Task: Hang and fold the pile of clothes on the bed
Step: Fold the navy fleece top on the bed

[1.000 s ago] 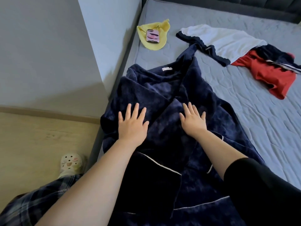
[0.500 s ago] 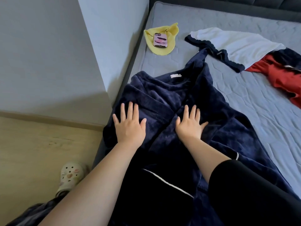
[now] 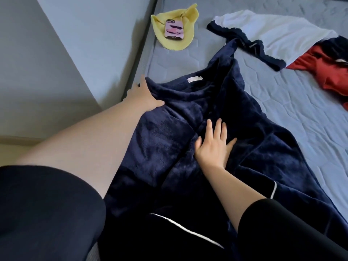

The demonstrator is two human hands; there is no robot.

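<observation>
Risk: the dark navy plush fleece robe (image 3: 235,110) appears to overhang the near edge of the grey quilted mattress (image 3: 301,113); its weight could drag it off once pressure lifts. It lies under both hands. The right hand (image 3: 212,147) is flat on its middle, fingers spread; farther off, the left hand (image 3: 144,99) is at its shoulder by the left edge, grip undetermined.

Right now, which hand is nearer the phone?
Left. The left hand is at the robe's upper edge, short of the phone; the right hand lies flat on the robe's middle, farther back.
</observation>
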